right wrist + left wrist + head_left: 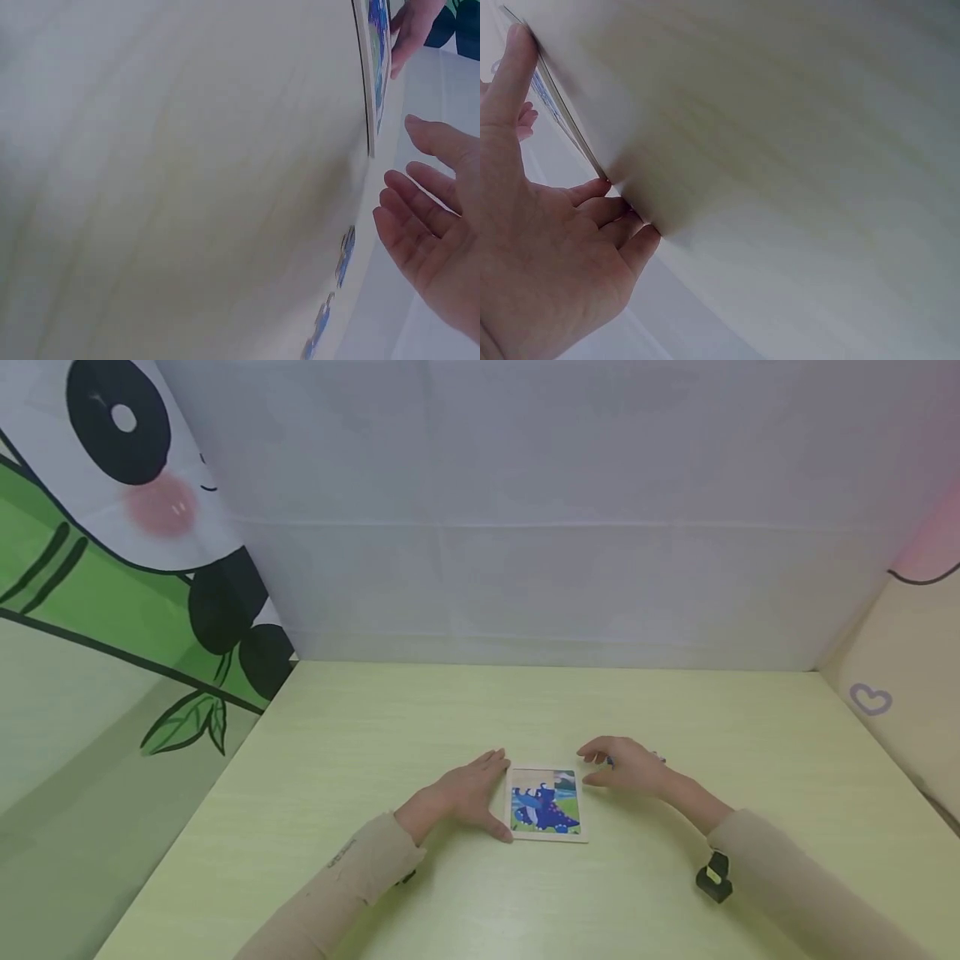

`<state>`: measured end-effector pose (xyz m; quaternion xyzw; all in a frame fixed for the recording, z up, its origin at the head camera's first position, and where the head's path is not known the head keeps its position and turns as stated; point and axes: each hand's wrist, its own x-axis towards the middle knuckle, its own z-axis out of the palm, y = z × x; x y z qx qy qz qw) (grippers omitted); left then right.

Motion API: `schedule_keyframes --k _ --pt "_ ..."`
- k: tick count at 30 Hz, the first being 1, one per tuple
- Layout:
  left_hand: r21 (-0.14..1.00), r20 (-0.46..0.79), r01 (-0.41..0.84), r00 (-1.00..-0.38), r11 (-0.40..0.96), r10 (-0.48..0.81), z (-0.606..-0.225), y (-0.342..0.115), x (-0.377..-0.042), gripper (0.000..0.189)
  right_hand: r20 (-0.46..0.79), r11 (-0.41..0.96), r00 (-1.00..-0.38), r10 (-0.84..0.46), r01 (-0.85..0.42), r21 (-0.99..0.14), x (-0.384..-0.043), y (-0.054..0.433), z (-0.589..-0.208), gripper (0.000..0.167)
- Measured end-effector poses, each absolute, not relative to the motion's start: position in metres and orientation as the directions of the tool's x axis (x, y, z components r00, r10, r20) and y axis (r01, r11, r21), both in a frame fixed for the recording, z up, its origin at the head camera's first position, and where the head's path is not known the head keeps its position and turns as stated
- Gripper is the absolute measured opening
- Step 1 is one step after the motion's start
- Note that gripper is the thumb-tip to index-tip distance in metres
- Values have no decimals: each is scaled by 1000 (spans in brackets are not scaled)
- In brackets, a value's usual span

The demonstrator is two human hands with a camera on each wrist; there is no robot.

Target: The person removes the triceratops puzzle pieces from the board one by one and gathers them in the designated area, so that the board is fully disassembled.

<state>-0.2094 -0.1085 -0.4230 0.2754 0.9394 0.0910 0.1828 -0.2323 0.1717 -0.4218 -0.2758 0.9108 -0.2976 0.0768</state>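
Observation:
A jigsaw puzzle in a pale wooden frame lies flat on the table, showing a blue dinosaur on green. A bare patch of its board shows at the upper left. My left hand rests at the frame's left edge, thumb near the lower corner and fingers at the upper one. To the right of the frame hovers my right hand, fingers loosely bent with nothing between them. Below that hand, in the right wrist view, two loose puzzle pieces with blue on them lie on the table, partly hidden in the head view.
The pale yellow table reaches back to a light grey wall sheet. On the left stands a panel with a panda and bamboo drawing. A cream panel with a heart outline borders the right side.

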Motion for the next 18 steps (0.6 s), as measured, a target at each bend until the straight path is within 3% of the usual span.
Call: schedule_keyframes --k 6,18 --pt "275 -299 477 -783 835 546 -424 -108 -209 115 -6 664 -830 -557 -442 -603 -226 154 -426 41" --pt "261 -301 481 -783 837 544 -426 -108 -212 116 -30 731 -850 -526 -434 -526 -226 138 -428 32"
